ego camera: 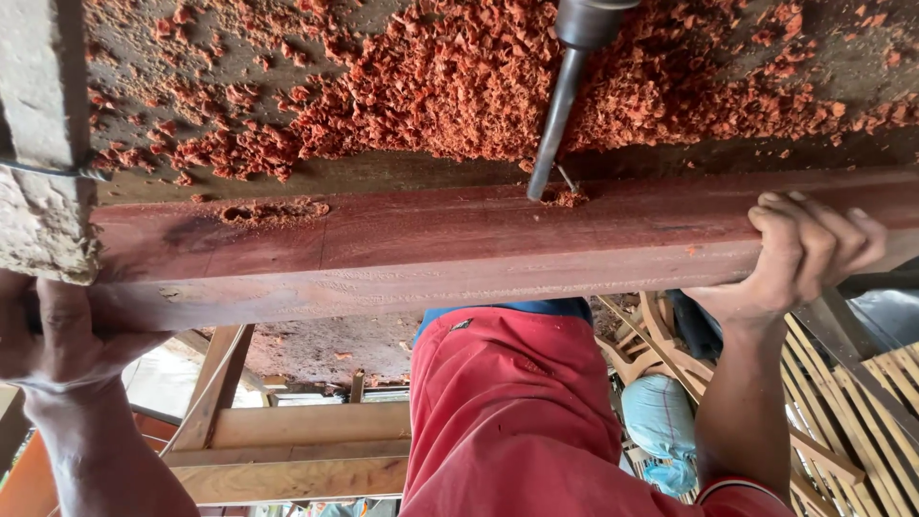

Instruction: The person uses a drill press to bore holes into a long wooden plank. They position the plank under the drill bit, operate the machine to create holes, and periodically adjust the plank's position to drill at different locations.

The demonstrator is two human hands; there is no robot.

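The beam (459, 239) is reddish hardwood, planed fairly smooth and matt, with faint grain and two ragged bored spots on its upper face. The drill bit (553, 124) is dark grey metal with a dull sheen, its chuck (586, 19) likewise steel. Loose shavings (459, 86) of orange-red wood lie crumbly and dry over the worktop (862, 57), which is grey, worn and rough. The block (43, 144) at the left edge looks like coarse, pitted concrete. The shirt (517, 421) is red woven cloth, matt.
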